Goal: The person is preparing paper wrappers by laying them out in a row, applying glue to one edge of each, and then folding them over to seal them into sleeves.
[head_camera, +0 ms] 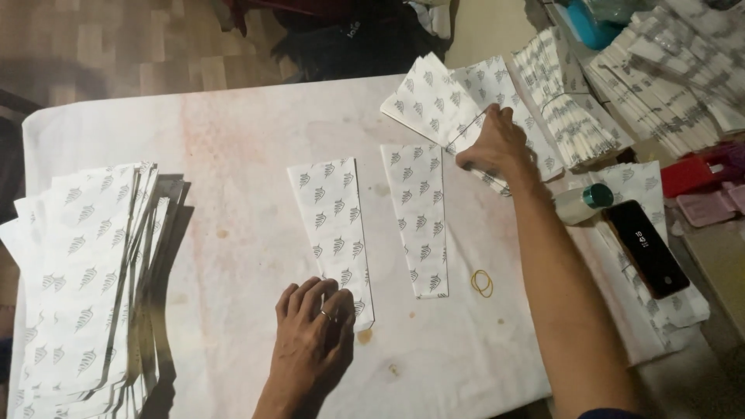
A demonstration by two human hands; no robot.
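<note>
Two white tapered paper pieces printed with grey leaf marks lie side by side on the table, a left piece [335, 233] and a right piece [421, 217]. My left hand [314, 341], with a ring on one finger, rests flat on the narrow lower end of the left piece. My right hand [497, 143] reaches far across and pinches the top sheet of a fanned pile of the same printed paper [434, 101] at the back right. The fingers close on that sheet's edge.
A big stack of printed sheets [85, 279] lies at the table's left edge. A yellow rubber band [482, 283] lies beside my right forearm. A small bottle with a teal cap [582, 202], a black phone [646, 248], a red box [687, 177] and bundled paper stacks [574, 109] crowd the right side.
</note>
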